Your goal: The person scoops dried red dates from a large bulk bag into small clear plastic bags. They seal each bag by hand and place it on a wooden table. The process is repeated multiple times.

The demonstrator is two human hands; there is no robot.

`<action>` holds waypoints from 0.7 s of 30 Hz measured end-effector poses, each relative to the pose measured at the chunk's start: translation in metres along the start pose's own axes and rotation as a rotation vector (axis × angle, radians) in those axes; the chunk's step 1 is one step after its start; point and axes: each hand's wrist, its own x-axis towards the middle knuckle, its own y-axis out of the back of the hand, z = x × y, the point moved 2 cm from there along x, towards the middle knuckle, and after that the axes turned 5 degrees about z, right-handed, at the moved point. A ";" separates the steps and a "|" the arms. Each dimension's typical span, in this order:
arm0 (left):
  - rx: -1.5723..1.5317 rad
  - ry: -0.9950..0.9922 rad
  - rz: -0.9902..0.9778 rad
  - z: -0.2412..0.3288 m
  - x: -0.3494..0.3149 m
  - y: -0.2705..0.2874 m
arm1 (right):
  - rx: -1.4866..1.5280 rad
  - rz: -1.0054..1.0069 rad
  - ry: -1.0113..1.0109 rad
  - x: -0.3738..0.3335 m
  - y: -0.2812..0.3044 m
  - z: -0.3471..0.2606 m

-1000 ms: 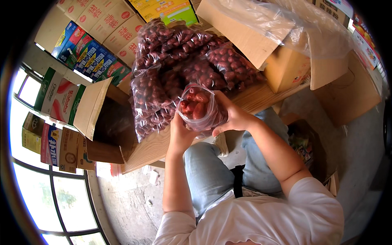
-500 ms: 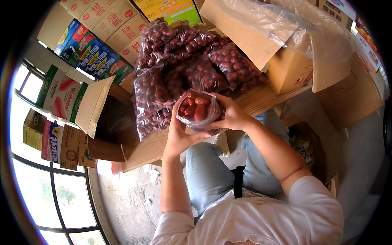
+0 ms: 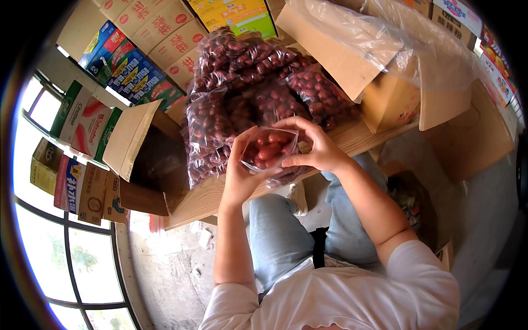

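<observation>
Between my hands is a clear plastic bag of red dates [image 3: 269, 151], its mouth open toward me so the dates inside show. My left hand [image 3: 242, 173] grips the bag's left side, thumb along the near rim. On the other side my right hand [image 3: 316, 148] holds the rim, with fingers over the far edge and thumb at the near one. The bag is at the near edge of a wooden table [image 3: 203, 206]. Right behind it, a heap of filled bags of dates [image 3: 242, 82] covers much of the tabletop.
An open cardboard box [image 3: 144, 148] stands at the left end of the table. To the right is a large open carton [image 3: 393, 96] with a plastic liner over its flaps. Stacked cartons [image 3: 165, 33] line the back, and a window [image 3: 91, 264] is at the left.
The bag's mouth has gone from a rounder shape to a wider, more angular one. My right hand's fingers have shifted over the far rim. The view has moved slightly.
</observation>
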 end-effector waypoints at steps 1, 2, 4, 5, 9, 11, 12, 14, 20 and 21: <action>-0.057 0.021 -0.018 0.004 -0.002 0.001 | -0.007 0.015 0.016 0.001 0.001 0.000; -0.115 0.042 -0.035 0.008 -0.003 0.002 | -0.013 0.030 0.032 0.002 0.002 0.001; -0.114 0.021 -0.056 0.012 -0.003 0.007 | -0.054 0.043 0.061 0.005 0.003 0.000; -0.113 0.012 -0.066 0.014 -0.003 0.010 | -0.088 0.040 0.073 0.006 0.003 -0.002; 0.141 -0.136 -0.072 0.021 -0.005 0.025 | 0.107 0.030 -0.139 0.007 -0.002 -0.011; 0.303 -0.205 -0.037 0.035 -0.003 0.025 | 0.067 -0.008 -0.117 0.008 0.001 -0.011; 0.342 -0.200 -0.036 0.038 -0.003 0.027 | 0.047 -0.026 -0.106 0.008 0.002 -0.012; 0.400 -0.160 -0.011 0.042 -0.005 0.032 | 0.002 -0.009 -0.056 0.008 0.002 -0.018; 0.477 -0.159 -0.029 0.043 -0.006 0.040 | -0.201 0.042 0.162 0.008 0.007 -0.030; 0.488 -0.168 -0.037 0.043 -0.005 0.041 | -0.245 0.037 0.195 0.008 0.008 -0.031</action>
